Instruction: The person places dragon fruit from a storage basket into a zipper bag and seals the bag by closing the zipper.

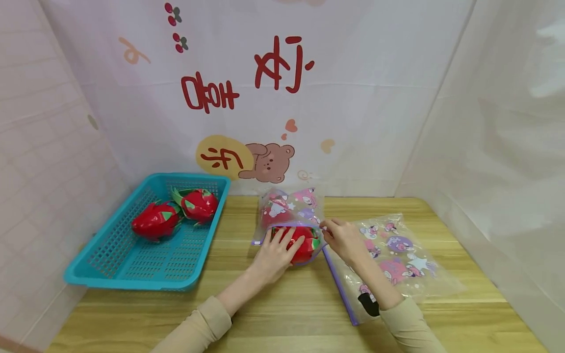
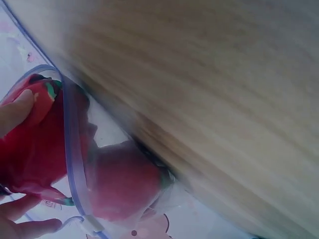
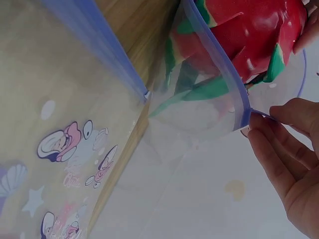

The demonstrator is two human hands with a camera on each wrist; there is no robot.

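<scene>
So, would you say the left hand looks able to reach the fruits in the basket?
Probably yes: the fruits lie in an open-topped basket and nothing seems to block the left hand, though it touches another fruit.

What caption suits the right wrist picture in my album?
Right hand pinching a purple-rimmed zip bag, dragon fruit in its opening.

A wood-grain bench (image 1: 282, 304) spreads beneath the fingers (image 1: 288, 237). Beyond them hangs a white backdrop (image 1: 362, 122) printed with red characters (image 1: 276, 66), a brown bear (image 1: 271, 165) touching a yellow oval (image 1: 209, 150) and, higher to their left, cherries (image 1: 172, 20).
</scene>
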